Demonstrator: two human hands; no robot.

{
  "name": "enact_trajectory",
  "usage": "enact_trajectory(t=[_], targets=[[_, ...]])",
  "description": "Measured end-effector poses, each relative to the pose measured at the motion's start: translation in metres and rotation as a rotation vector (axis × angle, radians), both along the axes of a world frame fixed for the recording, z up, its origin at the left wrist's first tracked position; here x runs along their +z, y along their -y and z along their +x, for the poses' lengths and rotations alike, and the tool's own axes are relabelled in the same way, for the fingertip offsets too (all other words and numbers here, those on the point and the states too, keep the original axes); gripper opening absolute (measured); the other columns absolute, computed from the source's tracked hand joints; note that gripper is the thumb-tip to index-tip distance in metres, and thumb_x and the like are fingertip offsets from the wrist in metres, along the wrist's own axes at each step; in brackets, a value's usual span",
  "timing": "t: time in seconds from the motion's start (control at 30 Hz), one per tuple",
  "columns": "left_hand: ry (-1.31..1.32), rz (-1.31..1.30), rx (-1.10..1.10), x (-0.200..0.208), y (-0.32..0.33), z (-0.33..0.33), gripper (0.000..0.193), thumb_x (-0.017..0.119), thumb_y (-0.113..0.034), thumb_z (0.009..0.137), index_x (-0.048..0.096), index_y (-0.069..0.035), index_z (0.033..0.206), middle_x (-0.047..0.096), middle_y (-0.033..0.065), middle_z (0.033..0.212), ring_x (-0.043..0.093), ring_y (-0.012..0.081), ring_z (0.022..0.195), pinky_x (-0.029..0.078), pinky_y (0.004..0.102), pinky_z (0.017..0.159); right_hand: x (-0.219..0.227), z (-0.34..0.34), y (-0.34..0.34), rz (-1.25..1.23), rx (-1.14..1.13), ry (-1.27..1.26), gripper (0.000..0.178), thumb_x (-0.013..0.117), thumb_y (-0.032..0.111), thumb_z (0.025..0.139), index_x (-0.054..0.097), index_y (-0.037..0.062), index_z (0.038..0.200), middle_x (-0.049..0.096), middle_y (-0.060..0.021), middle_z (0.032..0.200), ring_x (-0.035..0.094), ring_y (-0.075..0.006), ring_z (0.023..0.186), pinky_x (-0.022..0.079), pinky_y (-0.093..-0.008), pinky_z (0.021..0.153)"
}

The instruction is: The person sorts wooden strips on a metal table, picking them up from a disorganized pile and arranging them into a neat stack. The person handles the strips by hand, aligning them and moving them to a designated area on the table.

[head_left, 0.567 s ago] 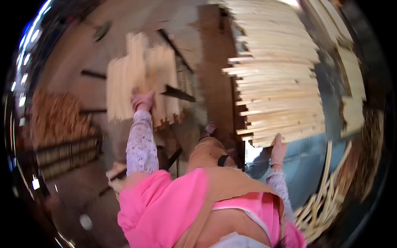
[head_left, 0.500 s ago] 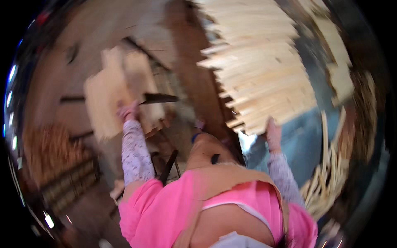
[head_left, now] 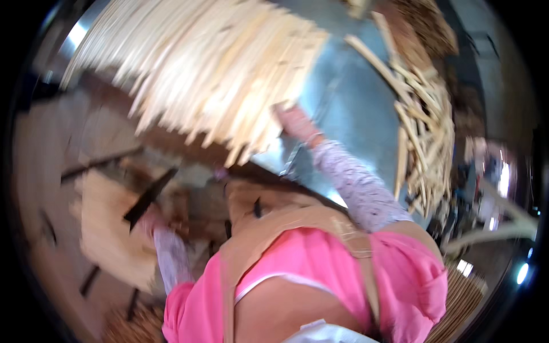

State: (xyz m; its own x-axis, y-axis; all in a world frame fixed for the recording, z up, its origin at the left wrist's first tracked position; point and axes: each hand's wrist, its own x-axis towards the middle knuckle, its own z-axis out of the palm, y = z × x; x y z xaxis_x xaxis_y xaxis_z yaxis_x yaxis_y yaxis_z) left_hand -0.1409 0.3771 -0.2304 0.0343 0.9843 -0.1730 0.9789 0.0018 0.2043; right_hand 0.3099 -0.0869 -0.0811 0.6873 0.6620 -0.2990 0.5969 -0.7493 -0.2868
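Pale wooden strips (head_left: 229,63) lie side by side in a broad layer on a shiny metal table (head_left: 354,108), their near ends uneven. At the right edge of this layer is my right hand (head_left: 296,123), fingers curled in against the outermost strips; whether one is gripped is hidden. Low on the left, a stack of pale wood pieces (head_left: 111,228) sits beside a dark upright bar (head_left: 150,197). My left hand (head_left: 151,220) reaches to that stack, partly behind the bar, its fingers blurred and hidden.
A heap of loose, crooked wooden strips (head_left: 423,137) lies along the table's right side. A bundle of thin sticks (head_left: 460,297) is at the lower right. More wood pieces (head_left: 134,326) lie at the lower left. Dark bars jut out around the left stack.
My view has turned, so the table and its strips sit farther left. My right hand has shifted from the near corner to the right edge of the strips. My left hand stays at the stack.
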Motion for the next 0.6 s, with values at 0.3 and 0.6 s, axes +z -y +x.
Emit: enact_trajectory(t=[0.3, 0.6], targets=[[-0.16, -0.638, -1.049, -0.009, 0.208, -0.001, 0.047, 0.066, -0.051, 0.099, 0.076, -0.008, 0.115, 0.075, 0.0258, 0.109, 0.071, 0.0502, 0.106, 0.058, 0.0539, 0.091, 0.059, 0.02, 0.292, 0.261, -0.739, 0.069, 0.047, 0.063, 0.043, 0.095, 0.068, 0.0057, 0.124, 0.075, -0.0253, 0.12, 0.07, -0.0458, 0.113, 0.055, -0.0531, 0.1], [0.582, -0.515, -1.484, 0.172, 0.522, 0.321, 0.019, 0.067, -0.018, 0.104, 0.072, -0.001, 0.111, 0.071, 0.0193, 0.102, 0.067, 0.0415, 0.094, 0.054, 0.0522, 0.087, 0.051, 0.03, 0.729, -0.399, -0.966, 0.559, 0.041, 0.07, 0.025, 0.093, 0.066, 0.0121, 0.133, 0.074, -0.0184, 0.118, 0.07, -0.0365, 0.115, 0.055, -0.0494, 0.098]])
